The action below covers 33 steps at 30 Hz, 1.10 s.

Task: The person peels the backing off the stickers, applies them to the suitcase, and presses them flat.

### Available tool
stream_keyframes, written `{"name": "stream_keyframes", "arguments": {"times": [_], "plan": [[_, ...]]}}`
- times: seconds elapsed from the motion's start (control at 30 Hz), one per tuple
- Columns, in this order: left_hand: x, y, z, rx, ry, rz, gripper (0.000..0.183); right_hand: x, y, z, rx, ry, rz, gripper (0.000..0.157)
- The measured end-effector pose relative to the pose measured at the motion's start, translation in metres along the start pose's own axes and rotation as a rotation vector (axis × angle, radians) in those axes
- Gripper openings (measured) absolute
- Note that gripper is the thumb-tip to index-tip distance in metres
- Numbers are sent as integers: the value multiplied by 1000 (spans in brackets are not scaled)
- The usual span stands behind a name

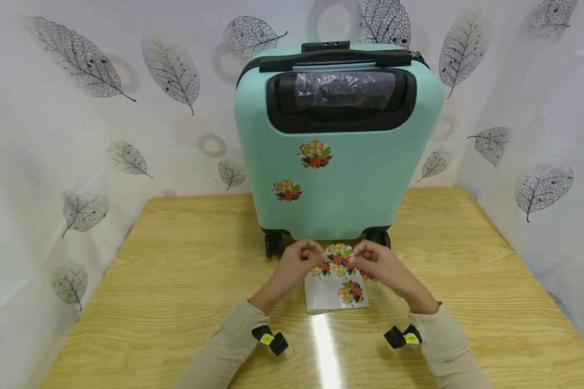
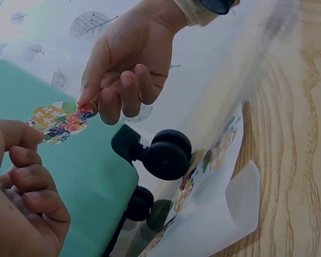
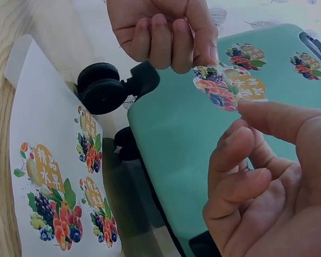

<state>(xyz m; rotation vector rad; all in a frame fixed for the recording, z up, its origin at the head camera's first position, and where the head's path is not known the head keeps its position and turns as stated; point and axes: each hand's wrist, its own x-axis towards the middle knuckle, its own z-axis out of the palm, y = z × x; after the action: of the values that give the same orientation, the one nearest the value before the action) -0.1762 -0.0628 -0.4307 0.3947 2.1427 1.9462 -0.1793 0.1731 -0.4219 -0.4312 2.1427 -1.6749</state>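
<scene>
A fruit sticker [image 2: 59, 123] with coloured berries and white lettering on a yellow patch is stretched between both hands, above the table. The left hand [image 1: 299, 263] pinches one edge between thumb and forefinger. On the opposite edge the right hand [image 1: 382, 267] pinches with thumb and forefinger, its other fingers curled. Below them lies a white sticker sheet [image 1: 323, 297], holding several similar stickers, its one corner lifted in the left wrist view. Just beyond stands a mint-green suitcase [image 1: 350, 183], upright, with two fruit stickers, an upper one [image 1: 315, 154] and a lower one [image 1: 287, 190].
The suitcase stands at the back of a wooden table [image 1: 190, 259] on black wheels [image 1: 274, 246]. Its black handle recess [image 1: 340, 121] is partly wrapped in clear plastic. Leaf-patterned sheeting [image 1: 175, 135] surrounds the table at the back and sides.
</scene>
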Motion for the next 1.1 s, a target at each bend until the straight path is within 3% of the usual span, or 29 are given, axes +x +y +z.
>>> {"name": "stream_keyframes", "arguments": {"times": [0.5, 0.77, 1.1], "plan": [[1, -2, -2, -13, 4, -21, 15, 1, 2, 1, -3, -6, -4, 15], [2, 4, -1, 49, 30, -16, 15, 1, 1, 0, -13, 5, -42, 16], [0, 0, 2, 91, 52, 14, 15, 2, 0, 3, -33, 37, -17, 19]]}}
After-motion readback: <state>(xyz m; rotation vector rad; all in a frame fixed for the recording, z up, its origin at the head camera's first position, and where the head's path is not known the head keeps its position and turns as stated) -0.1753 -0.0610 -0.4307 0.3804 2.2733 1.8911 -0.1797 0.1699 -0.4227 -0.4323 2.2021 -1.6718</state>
